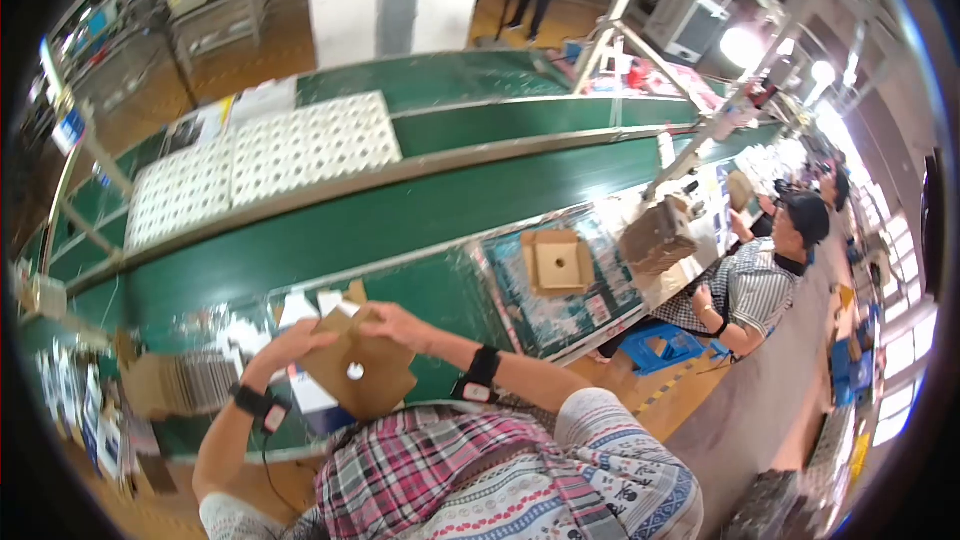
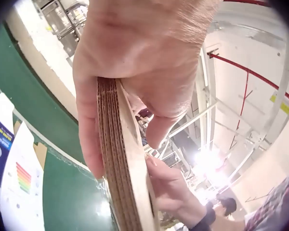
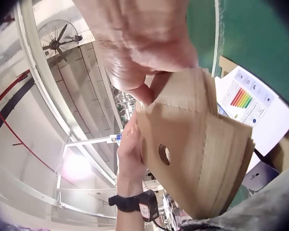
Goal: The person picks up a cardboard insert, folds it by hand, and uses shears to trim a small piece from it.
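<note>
A stack of flat brown cardboard inserts (image 1: 362,380), with a round hole through it, is held upright in front of the person's body. My left hand (image 1: 300,342) grips the stack at its left upper edge. In the left wrist view, the thumb and fingers of that hand lie on opposite faces of the layered cardboard edges (image 2: 118,159). My right hand (image 1: 397,326) holds the upper right corner, its thumb on the near face in the right wrist view. Crease lines and several layers show on the cardboard stack (image 3: 183,139). Printed white boxes (image 3: 253,101) lie just beyond the hands.
A row of cardboard pieces (image 1: 180,385) stands at the left. To the right, a folded cardboard tray (image 1: 558,262) with a central hole lies on a worn blue-green surface, near a brown stack (image 1: 657,236). White perforated trays (image 1: 310,145) sit across the green belt (image 1: 400,215). A seated person (image 1: 765,275) works at right.
</note>
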Available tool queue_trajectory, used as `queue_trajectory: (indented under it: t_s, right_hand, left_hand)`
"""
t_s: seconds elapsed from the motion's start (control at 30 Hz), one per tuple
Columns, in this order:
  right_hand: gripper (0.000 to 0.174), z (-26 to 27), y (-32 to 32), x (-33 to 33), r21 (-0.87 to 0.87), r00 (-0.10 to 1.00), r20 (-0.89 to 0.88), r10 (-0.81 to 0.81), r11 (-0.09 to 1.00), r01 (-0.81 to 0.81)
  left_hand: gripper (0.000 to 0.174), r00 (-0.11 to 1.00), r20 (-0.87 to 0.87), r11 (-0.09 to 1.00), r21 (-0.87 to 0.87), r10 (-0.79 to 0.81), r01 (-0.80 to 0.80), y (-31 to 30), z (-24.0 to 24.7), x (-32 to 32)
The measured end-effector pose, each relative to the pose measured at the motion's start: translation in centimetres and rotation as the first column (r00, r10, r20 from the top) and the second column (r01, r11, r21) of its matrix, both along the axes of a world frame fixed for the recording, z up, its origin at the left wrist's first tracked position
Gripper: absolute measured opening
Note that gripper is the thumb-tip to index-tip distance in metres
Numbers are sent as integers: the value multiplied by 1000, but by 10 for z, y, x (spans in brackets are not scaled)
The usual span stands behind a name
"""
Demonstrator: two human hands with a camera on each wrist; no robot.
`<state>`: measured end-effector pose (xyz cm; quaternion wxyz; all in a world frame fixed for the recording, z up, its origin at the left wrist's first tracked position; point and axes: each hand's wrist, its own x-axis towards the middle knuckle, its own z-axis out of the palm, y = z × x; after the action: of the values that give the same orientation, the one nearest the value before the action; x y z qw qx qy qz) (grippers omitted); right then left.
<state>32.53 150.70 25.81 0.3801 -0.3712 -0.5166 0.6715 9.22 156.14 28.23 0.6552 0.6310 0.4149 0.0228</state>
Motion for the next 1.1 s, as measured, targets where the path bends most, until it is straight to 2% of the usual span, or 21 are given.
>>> queue_trajectory:
  t_s: [0.03,0.07,0.13,0.23,0.33,0.37,0.4,0.43,0.47,0.5,0.6,0.63,0.67,0.7,0.73,0.8,0.83,0.9,1.03,1.1]
  right_hand:
    - [35,-4,1,1,-59,999,-41,34,998,-36]
    - [39,-18,3,1,-198,979,-196,58,975,-97]
    - [41,-12,-3,7,-286,980,-165,109,946,-153]
    - [42,4,-17,4,-294,987,-126,96,947,-130]
    - [46,-14,-11,-3,-158,998,-35,55,986,-60]
    - [41,-17,-9,-5,25,996,91,-1,1000,-2]
    - [41,-20,-5,-4,148,941,327,-87,988,40]
    - [40,-13,-2,-4,271,826,530,-191,961,49]
    - [39,-2,-3,-5,384,662,685,-304,923,26]
    - [40,11,-4,-2,397,652,675,-346,915,75]
    - [44,15,2,8,431,704,620,-346,900,63]
    - [44,15,3,12,164,873,453,-184,979,121]
    - [45,14,5,17,-118,975,211,-68,989,94]
    - [46,12,6,21,-374,997,-72,-16,927,-12]
    - [45,2,5,23,-428,972,-235,-6,898,-98]
    - [44,-19,-1,22,-482,841,-540,-23,828,-287]
    - [43,-3,-6,25,-510,862,-505,39,792,-335]
    - [43,14,-8,30,-457,841,-515,166,777,-433]
    - [45,5,-8,31,-388,733,-582,353,671,-631]
    - [49,5,-9,31,-471,878,-369,306,752,-461]
  left_hand:
    - [45,1000,14,1000,8,4,-4,0,0,-2]
    - [43,1000,25,1000,11,11,-12,-1,2,-4]
    - [43,990,122,994,-85,74,-64,-8,18,-2]
    - [42,968,170,961,-237,184,-141,-11,16,-5]
    - [39,961,162,943,-283,225,-174,-9,11,-2]
    - [38,959,159,938,-295,236,-182,-10,12,0]
    - [37,939,194,932,-286,284,-223,-11,9,7]
    - [36,915,229,922,-281,333,-265,-15,2,17]
    - [34,887,258,908,-282,382,-309,-23,-1,25]
    - [30,846,275,880,-277,457,-385,-26,4,34]
    - [31,894,258,927,-177,367,-330,-18,11,36]
    - [31,911,252,942,-168,326,-290,-16,15,34]
    - [31,926,249,955,-160,286,-252,-13,20,30]
    - [32,939,241,965,-152,245,-213,-11,23,26]
    - [33,950,226,969,-173,213,-176,-8,26,21]
    - [36,970,195,971,-215,146,-103,-3,30,14]
    - [37,972,191,971,-220,133,-90,-3,28,13]
    - [41,976,187,971,-229,109,-65,-3,21,12]
    - [43,986,159,976,-217,45,-9,-5,30,19]
    - [43,987,157,980,-200,20,12,-7,35,25]
